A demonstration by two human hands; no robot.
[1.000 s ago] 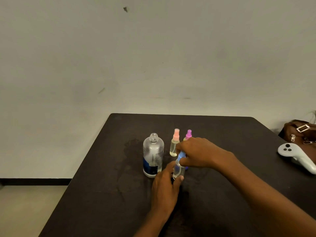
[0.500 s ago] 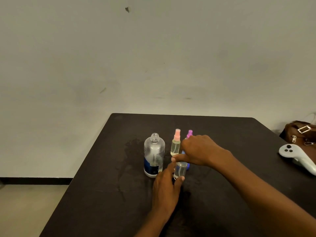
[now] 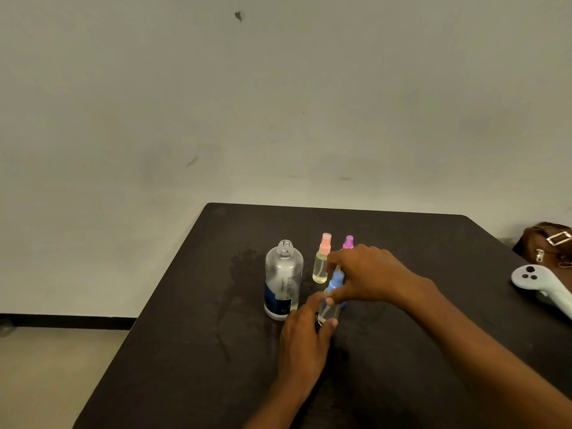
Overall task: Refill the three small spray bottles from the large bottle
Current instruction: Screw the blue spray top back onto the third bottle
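The large clear bottle with a dark blue label stands uncapped on the black table. Right of it stands a small spray bottle with a pink top, holding yellowish liquid. Behind my right hand peeks the purple top of a second small bottle. My left hand holds the clear body of the third small bottle at its base. My right hand pinches that bottle's blue spray top, which sits on the bottle's neck.
A white controller lies at the table's right edge, with a brown bag behind it. A damp-looking patch marks the table left of the large bottle. The wall is close behind the table.
The blue spray top, hidden under my right hand half a second ago, shows again on the small bottle's neck. My left hand stays on the bottle's body.
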